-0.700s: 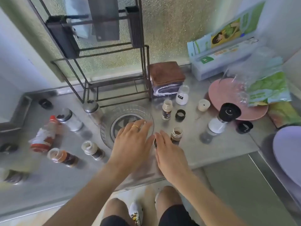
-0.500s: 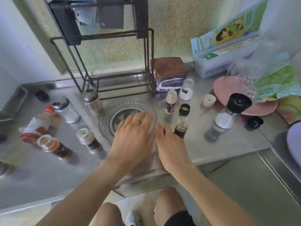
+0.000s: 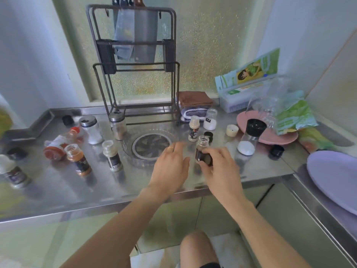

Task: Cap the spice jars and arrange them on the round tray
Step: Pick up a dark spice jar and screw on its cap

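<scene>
Holding an uncapped spice jar [image 3: 201,149] low on its dark label, the right hand [image 3: 218,167] has its fingers [image 3: 207,163] wrapped around the body, just right of the clear round tray [image 3: 133,130] on the bench [image 3: 58,186]. The left hand [image 3: 170,167] hovers beside it, fingers loosely spread and empty. The small glass jar looks light, rigid and smooth, probably breakable; gripping mid-body should steady it for capping.

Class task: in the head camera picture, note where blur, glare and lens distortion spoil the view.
Head view: the left hand is smeared by motion blur at its fingertips; the steel counter shows pale glare; the wide lens bends the knife rack, and the jars at the left edge look soft.
</scene>
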Demonstrator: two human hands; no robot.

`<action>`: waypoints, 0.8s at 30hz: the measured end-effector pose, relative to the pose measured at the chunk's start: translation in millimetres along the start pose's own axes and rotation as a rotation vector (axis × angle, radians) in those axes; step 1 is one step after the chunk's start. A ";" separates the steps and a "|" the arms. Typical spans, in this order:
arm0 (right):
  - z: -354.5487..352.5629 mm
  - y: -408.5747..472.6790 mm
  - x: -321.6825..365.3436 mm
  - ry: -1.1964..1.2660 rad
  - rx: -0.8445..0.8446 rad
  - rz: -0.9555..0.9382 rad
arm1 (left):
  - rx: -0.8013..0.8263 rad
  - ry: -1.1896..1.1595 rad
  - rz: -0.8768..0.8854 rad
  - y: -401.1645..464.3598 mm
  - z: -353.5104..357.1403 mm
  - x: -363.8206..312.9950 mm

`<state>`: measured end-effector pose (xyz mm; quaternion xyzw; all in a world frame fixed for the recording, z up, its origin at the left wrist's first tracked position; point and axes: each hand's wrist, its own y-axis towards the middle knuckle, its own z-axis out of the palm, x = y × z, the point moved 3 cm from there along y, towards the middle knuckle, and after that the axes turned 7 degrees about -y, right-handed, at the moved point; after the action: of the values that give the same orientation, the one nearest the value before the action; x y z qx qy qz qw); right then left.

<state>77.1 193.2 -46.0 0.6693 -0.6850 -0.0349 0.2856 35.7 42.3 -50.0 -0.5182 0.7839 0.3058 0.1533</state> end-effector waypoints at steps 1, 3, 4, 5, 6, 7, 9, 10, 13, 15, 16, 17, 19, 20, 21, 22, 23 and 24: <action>-7.0 5.0 -5.8 0.045 -0.022 0.031 | -0.003 -0.048 -0.012 3.6 6.7 -2.7; -16.1 17.2 -15.2 0.135 -0.050 0.086 | 0.003 -0.132 -0.041 11.8 22.3 -7.7; -18.1 23.1 -19.1 0.187 -0.067 0.112 | 0.005 -0.178 -0.057 16.0 30.5 -9.8; -18.2 28.8 -22.0 0.251 -0.081 0.142 | 0.007 -0.223 -0.082 20.2 38.2 -11.2; -17.7 34.0 -23.0 0.314 -0.082 0.170 | 0.003 -0.265 -0.107 24.2 45.3 -12.2; -16.2 39.1 -22.8 0.374 -0.085 0.178 | -0.001 -0.299 -0.133 27.6 51.8 -11.8; -11.7 48.2 -21.8 0.501 -0.089 0.191 | -0.018 -0.337 -0.158 33.1 61.5 -7.7; -10.2 51.3 -20.5 0.578 -0.093 0.208 | -0.027 -0.348 -0.158 34.3 64.5 -4.4; -5.7 56.5 -19.1 0.709 -0.129 0.263 | -0.075 -0.360 -0.121 33.5 66.4 6.5; 0.1 56.8 -21.3 0.711 -0.146 0.266 | -0.097 -0.365 -0.084 29.1 65.6 11.5; 2.9 56.2 -21.9 0.705 -0.138 0.255 | -0.102 -0.372 -0.067 26.4 65.1 13.0; 6.5 55.7 -22.4 0.700 -0.121 0.241 | -0.105 -0.383 -0.052 23.7 64.7 14.6; 12.7 53.8 -21.8 0.691 -0.090 0.205 | -0.111 -0.410 -0.041 19.4 65.0 19.6; 14.8 52.7 -21.0 0.692 -0.081 0.184 | -0.114 -0.426 -0.038 17.6 65.1 21.8; 16.4 51.8 -19.8 0.694 -0.076 0.168 | -0.119 -0.445 -0.035 16.0 64.8 23.3; 17.9 51.4 -19.0 0.703 -0.073 0.160 | -0.122 -0.461 -0.032 15.0 64.8 24.5; 19.8 51.4 -19.1 0.712 -0.070 0.157 | -0.126 -0.473 -0.023 14.7 64.6 24.5; 21.8 51.4 -19.0 0.719 -0.062 0.153 | -0.131 -0.476 -0.009 14.7 64.4 24.0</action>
<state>20.3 208.9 -48.7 0.5767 -0.5876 0.2030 0.5301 7.5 70.1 -108.0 -0.4437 0.7019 0.4688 0.3013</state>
